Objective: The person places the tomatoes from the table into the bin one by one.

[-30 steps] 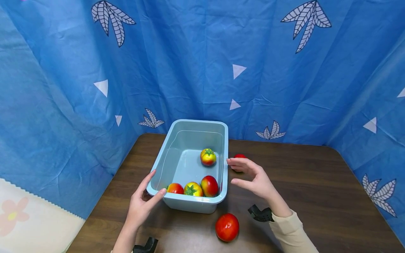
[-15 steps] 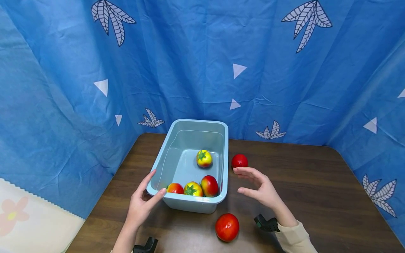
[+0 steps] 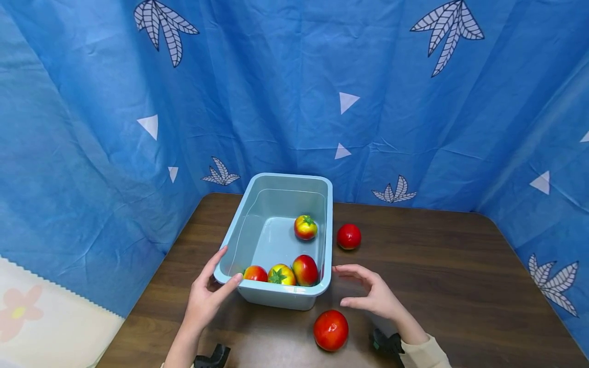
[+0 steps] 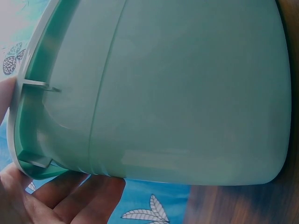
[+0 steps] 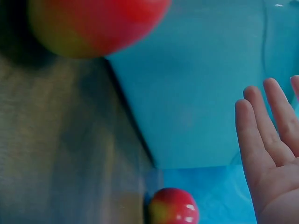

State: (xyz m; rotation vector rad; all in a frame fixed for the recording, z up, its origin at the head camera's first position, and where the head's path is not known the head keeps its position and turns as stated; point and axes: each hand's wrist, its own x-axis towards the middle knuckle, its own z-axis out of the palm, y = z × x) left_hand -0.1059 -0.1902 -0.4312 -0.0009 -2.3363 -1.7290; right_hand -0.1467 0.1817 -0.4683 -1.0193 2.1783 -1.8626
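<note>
A light blue plastic tub (image 3: 276, 297) stands on the table. My left hand (image 3: 204, 301) holds its near left corner, thumb at the rim; in the left wrist view the fingers (image 4: 96, 198) lie against the outer wall under the lip. My right hand (image 3: 372, 294) hovers beside the tub's near right side, fingers extended, holding nothing. Below it sits a red tomato (image 3: 331, 330), large in the right wrist view. Another red tomato (image 3: 348, 236) lies right of the tub, farther back. Inside, a yellow-red tomato (image 3: 306, 227) is toward the back; several more, one with a green calyx (image 3: 281, 275), line the near end.
The dark wooden table (image 3: 428, 266) extends to the right of the tub. A blue curtain (image 3: 294, 102) with leaf and triangle prints surrounds its back and sides. Pale flowered cloth (image 3: 41, 317) shows at the lower left. Each wrist wears a black camera mount (image 3: 212, 356).
My right hand has drawn back from the far red tomato toward me, uncovering it. The tomato at the tub's back rolled left, then right again. My left hand stays put.
</note>
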